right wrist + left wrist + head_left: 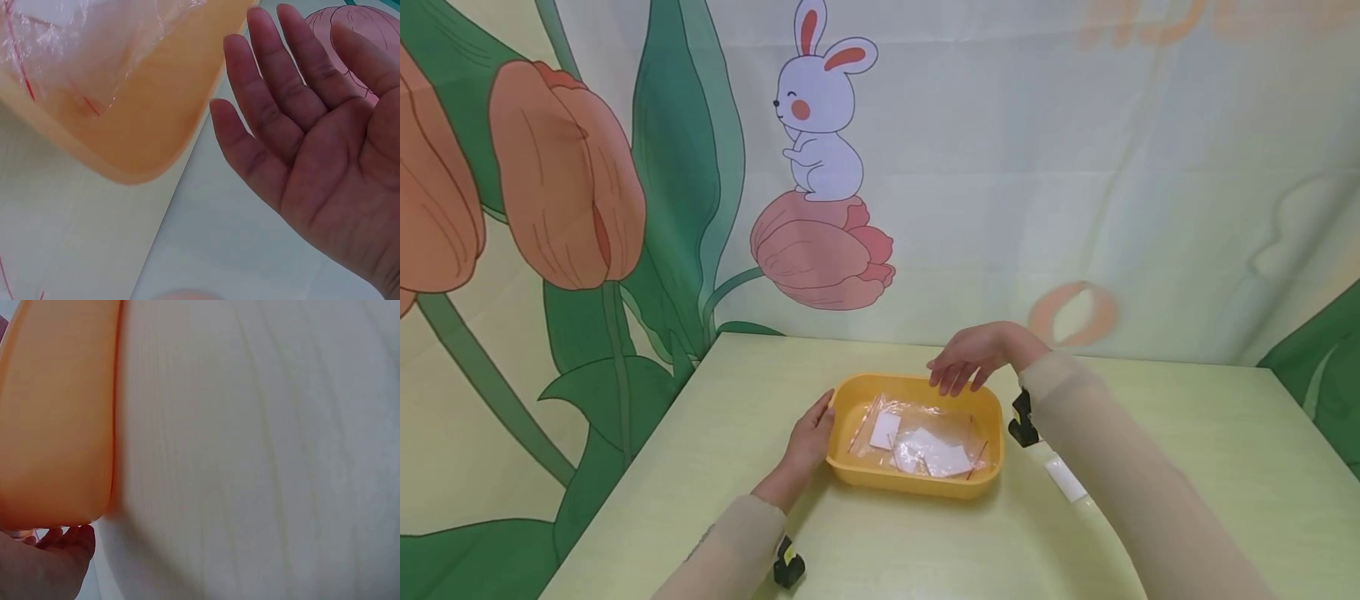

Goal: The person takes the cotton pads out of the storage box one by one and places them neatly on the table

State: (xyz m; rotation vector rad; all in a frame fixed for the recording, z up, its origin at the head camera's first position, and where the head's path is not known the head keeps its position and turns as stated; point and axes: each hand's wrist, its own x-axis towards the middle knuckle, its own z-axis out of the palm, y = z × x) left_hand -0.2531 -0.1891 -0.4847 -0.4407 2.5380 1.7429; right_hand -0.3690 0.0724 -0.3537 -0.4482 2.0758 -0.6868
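Basin [917, 482], yellow, holding clear bags [951, 419], sits before me; my left hand [806, 433] grips its side at nine o'clock. I judge this a bag-gathering step; the next move would call for reaching the white packet [1065, 479] at four o'clock. My right hand [976, 357] hovers empty at one o'clock, wrist bent, fingers spread apart.
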